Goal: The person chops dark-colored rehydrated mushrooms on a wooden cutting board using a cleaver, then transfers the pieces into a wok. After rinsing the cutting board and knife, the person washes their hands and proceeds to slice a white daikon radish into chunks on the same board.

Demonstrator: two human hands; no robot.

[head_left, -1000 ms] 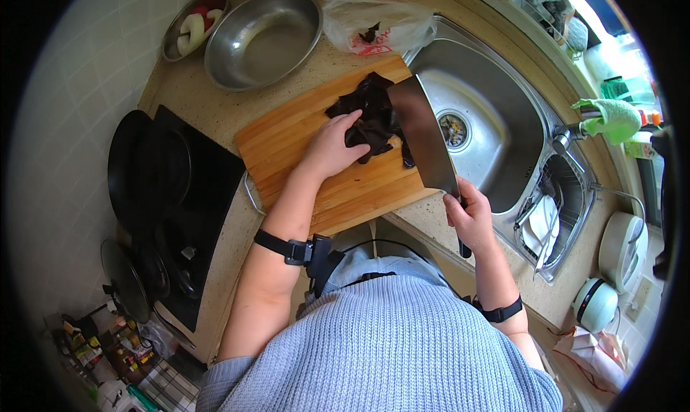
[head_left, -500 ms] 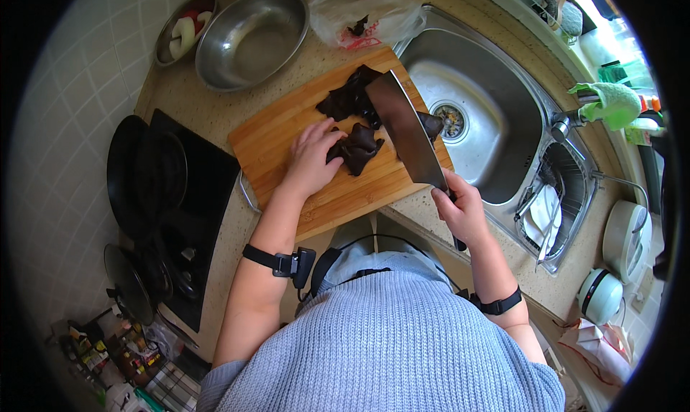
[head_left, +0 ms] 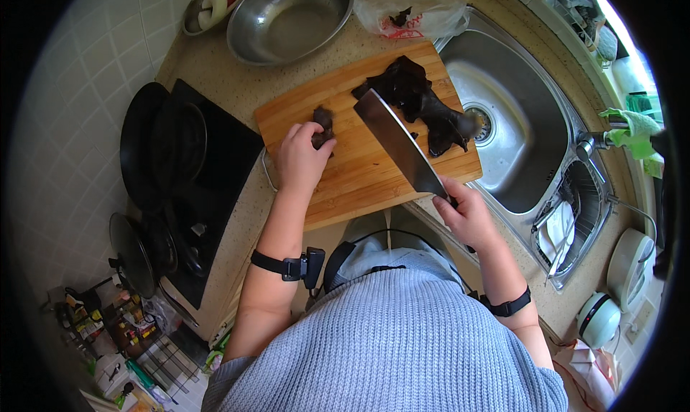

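A wooden cutting board lies on the counter in front of me. My left hand rests over its left part, fingers closed on a small piece of dark wood ear mushroom. A larger heap of glossy black wood ear spreads over the board's far right, reaching its edge beside the sink. My right hand grips the handle of a cleaver. The broad blade slants up and left across the board, between the heap and my left hand, partly covering the heap's near left side.
A metal bowl stands behind the board, with a smaller bowl of red and white food beside it. A plastic bag lies at the back. The steel sink is on the right, the black stove on the left.
My left hand has moved left across the board, now with a small piece of wood ear away from the heap. The cleaver has shifted left too. The whole view has tilted slightly.
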